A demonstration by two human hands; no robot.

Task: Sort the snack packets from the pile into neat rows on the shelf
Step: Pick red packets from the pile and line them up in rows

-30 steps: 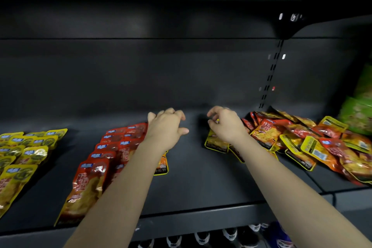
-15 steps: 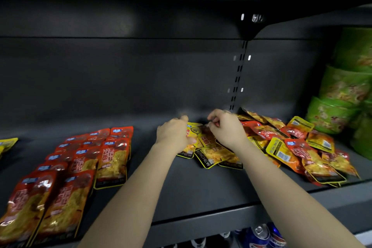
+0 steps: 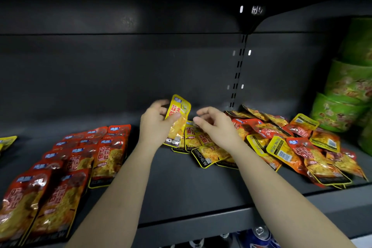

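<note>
Yellow packet stands nearly upright above the shelf, pinched between the thumb and curled fingers of the left hand. Its lower end hangs close over the loose yellow packets lying flat beneath it. The right hand hovers just beside it above those packets, fingers loosely curled and holding nothing. Further right lies the pile, red and yellow packets overlapping at all angles. Left of the hands, the red rows run front to back, each packet lapping the next. At the far left edge a yellow row barely shows. Green bowls are stacked at the right end, and drink cans stand below the shelf.
</note>
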